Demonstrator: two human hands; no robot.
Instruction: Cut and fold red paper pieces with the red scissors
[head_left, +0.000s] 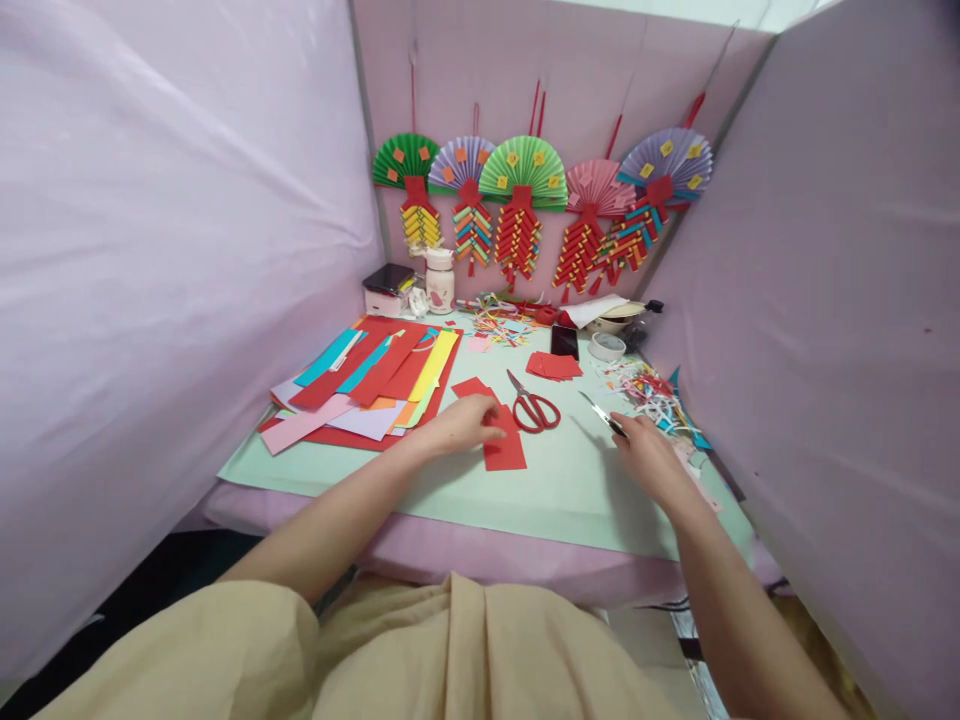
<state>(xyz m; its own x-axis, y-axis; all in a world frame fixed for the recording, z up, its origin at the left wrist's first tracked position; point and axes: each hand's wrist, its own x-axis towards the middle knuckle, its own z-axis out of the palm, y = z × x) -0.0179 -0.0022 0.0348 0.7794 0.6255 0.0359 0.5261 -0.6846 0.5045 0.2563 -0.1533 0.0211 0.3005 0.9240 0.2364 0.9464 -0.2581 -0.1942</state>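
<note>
Well back on the desk (570, 480), against the rear wall, stand the containers. A white jar (440, 282) sits just beside a white box (384, 300) that has a dark flat object (388, 277) lying on top; what the jar and box hold cannot be seen, and any print on them is too small to read. To the right a shallow bowl (624, 318) is partly covered by a white sheet (596, 308), so its contents are hidden. A tape roll (606, 346) lies just in front of the bowl, and a dark phone (564, 340) lies flat near it, its screen blank.

The left hand (465, 425) rests palm down with loosely spread fingers, its fingertips pressing on a piece of red paper (506, 452) that lies flat near the middle of the desk. The right hand (651, 458) is curled around the handle end of small scissors (600, 410), whose slim metal blades point up and to the left, just above the desk. Red-handled scissors (534, 408) lie between the two hands, touching neither, blades slightly apart.

A stack of red squares (553, 365) sits behind them. Coloured sheets (367, 385) are fanned out in a pile to the left. Paper scraps (652, 390) are heaped beside the right hand. Paper fans (523, 170) with strip tails hang on the rear wall.
</note>
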